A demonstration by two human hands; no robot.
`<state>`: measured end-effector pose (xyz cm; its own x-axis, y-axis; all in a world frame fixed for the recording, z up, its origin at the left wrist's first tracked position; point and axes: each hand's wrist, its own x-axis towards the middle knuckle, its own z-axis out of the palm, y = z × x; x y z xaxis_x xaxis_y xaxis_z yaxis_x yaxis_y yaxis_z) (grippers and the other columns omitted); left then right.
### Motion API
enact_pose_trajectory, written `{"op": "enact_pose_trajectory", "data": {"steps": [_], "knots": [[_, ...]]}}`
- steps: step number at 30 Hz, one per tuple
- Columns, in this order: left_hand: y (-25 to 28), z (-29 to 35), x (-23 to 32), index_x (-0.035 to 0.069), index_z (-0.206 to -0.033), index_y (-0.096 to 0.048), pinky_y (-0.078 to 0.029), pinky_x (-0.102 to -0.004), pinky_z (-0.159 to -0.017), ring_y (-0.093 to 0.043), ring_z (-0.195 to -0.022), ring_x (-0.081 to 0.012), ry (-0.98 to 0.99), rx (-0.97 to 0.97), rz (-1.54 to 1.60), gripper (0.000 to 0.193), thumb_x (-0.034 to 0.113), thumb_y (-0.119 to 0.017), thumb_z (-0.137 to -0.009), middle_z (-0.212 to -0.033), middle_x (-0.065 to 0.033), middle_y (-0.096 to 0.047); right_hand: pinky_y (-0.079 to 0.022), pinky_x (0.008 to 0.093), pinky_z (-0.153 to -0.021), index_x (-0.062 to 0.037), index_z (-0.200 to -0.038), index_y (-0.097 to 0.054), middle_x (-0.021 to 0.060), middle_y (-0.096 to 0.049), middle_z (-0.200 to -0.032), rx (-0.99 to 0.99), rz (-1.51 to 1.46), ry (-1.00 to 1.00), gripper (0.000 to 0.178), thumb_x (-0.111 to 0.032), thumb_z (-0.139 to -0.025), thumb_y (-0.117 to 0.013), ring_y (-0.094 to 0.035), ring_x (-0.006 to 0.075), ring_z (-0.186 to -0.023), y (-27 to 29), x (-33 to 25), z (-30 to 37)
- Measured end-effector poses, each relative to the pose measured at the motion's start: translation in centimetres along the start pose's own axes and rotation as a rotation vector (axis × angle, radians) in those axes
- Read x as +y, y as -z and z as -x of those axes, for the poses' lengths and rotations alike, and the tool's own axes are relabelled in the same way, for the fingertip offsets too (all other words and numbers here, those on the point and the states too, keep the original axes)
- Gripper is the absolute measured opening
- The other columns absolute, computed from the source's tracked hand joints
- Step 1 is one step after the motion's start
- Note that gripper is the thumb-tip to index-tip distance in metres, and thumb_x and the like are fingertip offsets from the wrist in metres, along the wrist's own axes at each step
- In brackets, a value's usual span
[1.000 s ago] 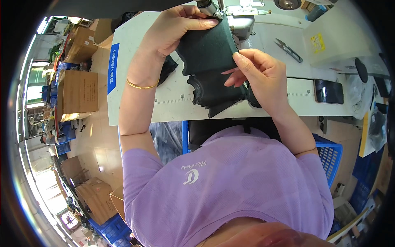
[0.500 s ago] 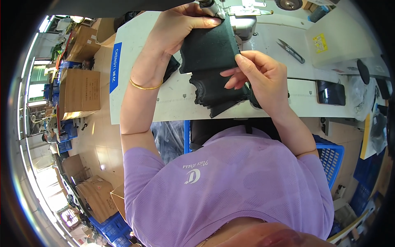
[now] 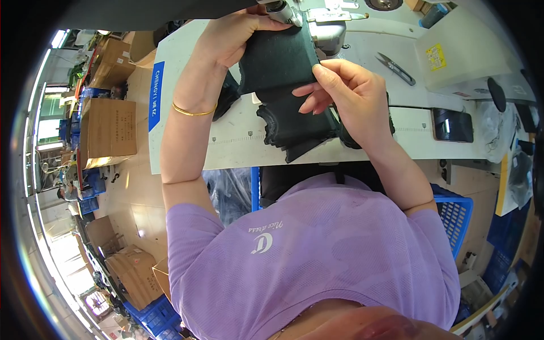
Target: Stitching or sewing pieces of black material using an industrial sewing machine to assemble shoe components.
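A dark piece of fabric [image 3: 277, 59] stretches from the sewing machine's needle area [image 3: 292, 14] at the top of the view toward me. My left hand [image 3: 235, 37] lies at its far left edge beside the presser foot, thumb on top and the other fingers partly hidden by the cloth and the machine. My right hand [image 3: 351, 93] pinches the cloth's right edge between thumb and index finger, its other fingers loosely curled. A lower, ruffled part of the dark cloth [image 3: 294, 124] hangs over the white table nearer my body.
Thread snips [image 3: 396, 69] and a black phone [image 3: 452, 124] lie to the right on the white sewing table [image 3: 226, 150]. A translucent plastic bin [image 3: 470, 56] stands at the far right. A blue crate [image 3: 453, 218] is below the table; cardboard boxes [image 3: 110, 127] stand on the left.
The whole scene has shifted slightly left in the view. Both hands keep their places on the fabric, which lies nearly the same under the machine.
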<state>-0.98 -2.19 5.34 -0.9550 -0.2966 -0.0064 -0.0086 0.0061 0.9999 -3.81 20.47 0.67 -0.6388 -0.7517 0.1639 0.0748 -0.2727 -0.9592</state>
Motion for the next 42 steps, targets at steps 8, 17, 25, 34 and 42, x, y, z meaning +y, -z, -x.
{"op": "enact_pose_trajectory", "data": {"steps": [8,17,25,34,42], "knots": [[2.7,-1.9,-1.6,-0.004,-0.101,-0.069,-0.056,-0.0325,-0.080,-0.068,-0.084,-0.0249,0.411,0.002,0.147,0.020,-0.003,-0.070,-0.081,-0.097,-0.0143,-0.072,-0.055,0.0216,-0.059,0.0049,-0.101,-0.066,0.0135,-0.074,-0.083,0.010,0.002,0.005,0.025,-0.018,-0.100,-0.055,-0.071,0.0128,-0.068,0.0,-0.1,-0.9],[3.9,-2.1,-3.5,-0.002,-0.103,-0.069,-0.053,-0.0337,-0.083,-0.067,-0.090,-0.0233,-0.006,0.133,-0.139,0.023,0.000,-0.071,-0.080,-0.100,-0.0110,-0.071,-0.056,0.0232,-0.060,0.0051,-0.107,-0.065,0.0159,-0.074,-0.086,-0.004,-0.011,0.024,0.026,-0.018,-0.101,-0.054,-0.071,0.0149,-0.068,-0.1,0.1,-1.8],[-3.5,4.7,-4.1,0.003,-0.103,-0.068,-0.049,-0.0344,-0.085,-0.063,-0.093,-0.0254,-0.800,0.450,-0.719,0.035,0.013,-0.083,-0.073,-0.101,-0.0109,-0.066,-0.054,0.0231,-0.063,0.0041,-0.102,-0.066,0.0099,-0.073,-0.079,0.134,0.263,0.183,0.022,-0.014,-0.098,-0.055,-0.071,0.0121,-0.073,-0.3,0.4,-1.3],[-4.7,6.3,-5.4,0.003,-0.111,-0.065,-0.045,-0.0285,-0.089,-0.057,-0.102,-0.0151,-0.754,0.274,-0.592,0.042,0.005,-0.084,-0.074,-0.114,-0.0065,-0.058,-0.054,0.0246,-0.063,0.0029,-0.103,-0.067,0.0098,-0.071,-0.077,0.143,0.305,0.288,0.022,-0.015,-0.098,-0.056,-0.072,0.0126,-0.072,0.3,1.2,-0.9],[-5.2,6.4,-4.9,0.003,-0.107,-0.067,-0.046,-0.0277,-0.087,-0.057,-0.100,-0.0130,-0.737,0.302,-0.626,0.037,0.006,-0.084,-0.075,-0.110,-0.0055,-0.060,-0.052,0.0212,-0.069,0.0033,-0.112,-0.065,0.0067,-0.071,-0.090,0.057,0.303,0.153,0.024,-0.014,-0.100,-0.054,-0.070,0.0113,-0.080,0.8,0.3,-0.6]]}}
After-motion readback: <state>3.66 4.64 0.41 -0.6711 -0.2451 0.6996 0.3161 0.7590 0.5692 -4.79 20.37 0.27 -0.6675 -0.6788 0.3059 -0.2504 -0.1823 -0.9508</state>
